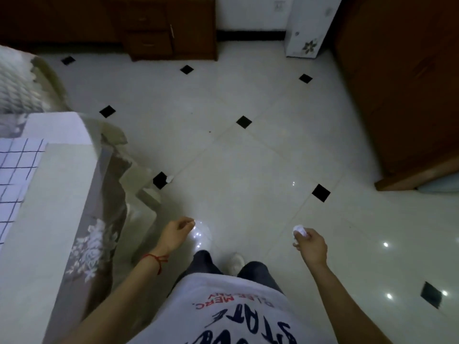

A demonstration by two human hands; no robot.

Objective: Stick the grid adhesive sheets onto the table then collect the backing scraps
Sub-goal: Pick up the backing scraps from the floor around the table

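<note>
I look down at a tiled floor. My right hand (310,245) grips a crumpled white ball of backing scraps (298,230) in front of my body. My left hand (177,230) hangs over the floor with its fingers loosely curled and nothing visible in it. At the far left, a white grid adhesive sheet (15,175) with dark lines lies stuck on the table (37,219). Another small white scrap (170,179) lies on the floor beside a black tile inset, ahead of my left hand.
A patterned cloth (99,219) drapes down the table's side. A dark wooden cabinet (402,83) stands at the right and drawers (149,28) at the back. A white floral-printed unit (310,26) stands against the far wall. My feet (236,263) are below.
</note>
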